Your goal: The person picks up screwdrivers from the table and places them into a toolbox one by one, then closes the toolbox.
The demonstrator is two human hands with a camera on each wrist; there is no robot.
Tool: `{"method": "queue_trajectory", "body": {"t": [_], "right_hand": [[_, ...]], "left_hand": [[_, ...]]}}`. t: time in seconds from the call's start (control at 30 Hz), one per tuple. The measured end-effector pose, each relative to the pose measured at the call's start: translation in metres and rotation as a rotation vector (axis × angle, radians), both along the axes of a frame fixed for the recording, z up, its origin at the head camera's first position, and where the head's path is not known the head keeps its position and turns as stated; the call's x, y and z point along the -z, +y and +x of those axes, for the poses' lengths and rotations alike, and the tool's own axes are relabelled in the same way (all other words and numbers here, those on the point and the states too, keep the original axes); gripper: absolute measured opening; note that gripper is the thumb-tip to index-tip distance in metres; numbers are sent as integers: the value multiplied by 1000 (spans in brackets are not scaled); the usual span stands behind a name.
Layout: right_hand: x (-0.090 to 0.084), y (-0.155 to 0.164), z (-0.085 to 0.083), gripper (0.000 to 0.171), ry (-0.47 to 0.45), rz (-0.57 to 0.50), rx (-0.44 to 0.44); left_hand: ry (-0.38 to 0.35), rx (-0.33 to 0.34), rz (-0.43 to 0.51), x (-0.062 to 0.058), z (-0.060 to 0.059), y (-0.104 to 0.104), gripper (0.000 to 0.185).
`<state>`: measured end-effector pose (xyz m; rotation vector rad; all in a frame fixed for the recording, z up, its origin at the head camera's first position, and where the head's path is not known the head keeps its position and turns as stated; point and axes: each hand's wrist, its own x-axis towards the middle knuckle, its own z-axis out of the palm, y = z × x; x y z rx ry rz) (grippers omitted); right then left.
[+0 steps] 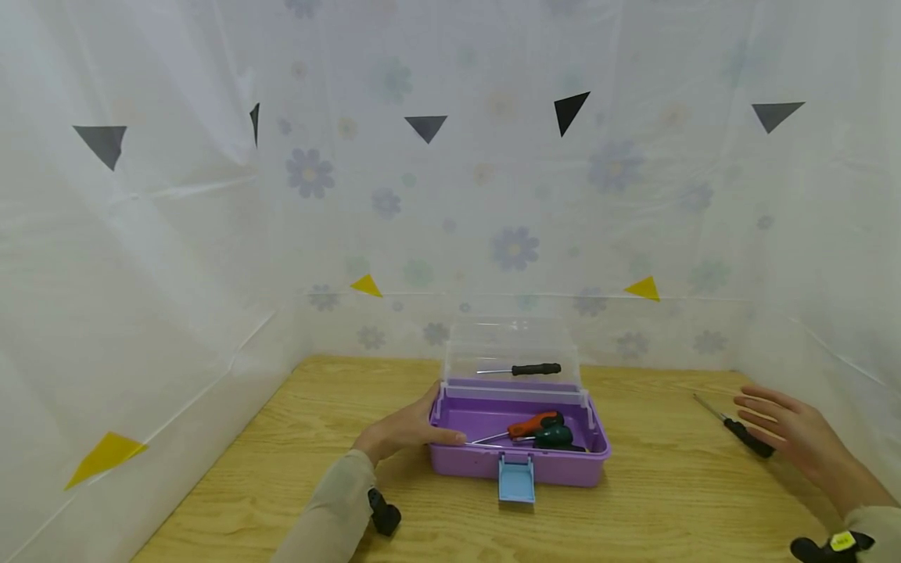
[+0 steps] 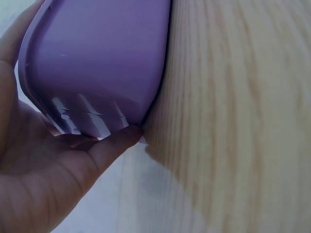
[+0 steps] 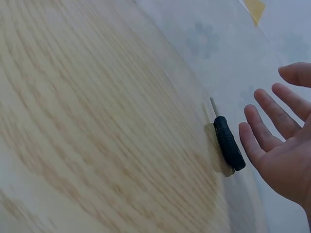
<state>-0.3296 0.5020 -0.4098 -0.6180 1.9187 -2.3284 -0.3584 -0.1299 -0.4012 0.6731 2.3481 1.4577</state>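
Observation:
My left hand (image 1: 404,428) grips the left end of a purple toolbox (image 1: 556,467), thumb over its front rim; the left wrist view shows the fingers round the purple wall (image 2: 107,53). Inside lie an orange-handled screwdriver (image 1: 538,423), a green-handled screwdriver (image 1: 556,435) and a black handle partly hidden beneath. The clear lid (image 1: 510,340) stands raised at the back. At the right, my right hand (image 1: 802,430) is spread with nothing in it. Right beside its fingers, a black-handled screwdriver (image 1: 748,438) lies on the table, its tip pointing away.
Another black-handled screwdriver (image 1: 536,369) shows through the raised lid. A light blue latch (image 1: 517,478) hangs down at the toolbox's front. The wood-grain table (image 1: 655,508) is bounded by white plastic sheeting (image 1: 450,219) at the back and both sides.

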Motion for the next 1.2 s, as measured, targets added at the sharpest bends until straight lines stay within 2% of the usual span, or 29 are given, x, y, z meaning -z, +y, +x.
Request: {"method": "queue_trajectory", "body": {"t": [0.17, 0.33, 0.43, 0.57, 0.6, 0.7, 0.77, 1.0, 1.2], "right_hand": [[7, 4, 1, 46, -14, 43, 92], [11, 4, 0, 39, -5, 161, 210], [13, 1, 0, 34, 18, 302, 300], [14, -4, -2, 20, 89, 567, 423], [14, -5, -3, 22, 103, 632, 446], [14, -9, -5, 48, 144, 806, 509], [14, -11, -6, 58, 176, 895, 524], [17, -13, -11, 54, 281, 1089, 534], [21, -7, -13, 55, 349, 1177, 554]], "left_hand": [[0, 2, 3, 1, 0, 0, 126], [3, 5, 4, 0, 0, 0, 126], [3, -2, -1, 0, 0, 0, 126], [0, -10, -9, 0, 1, 0, 126], [0, -10, -9, 0, 1, 0, 126], [1, -8, -7, -1, 0, 0, 124], [1, -6, -4, 0, 0, 0, 123], [-2, -6, -5, 1, -1, 0, 123], [0, -1, -3, 2, -2, 0, 123]]}}
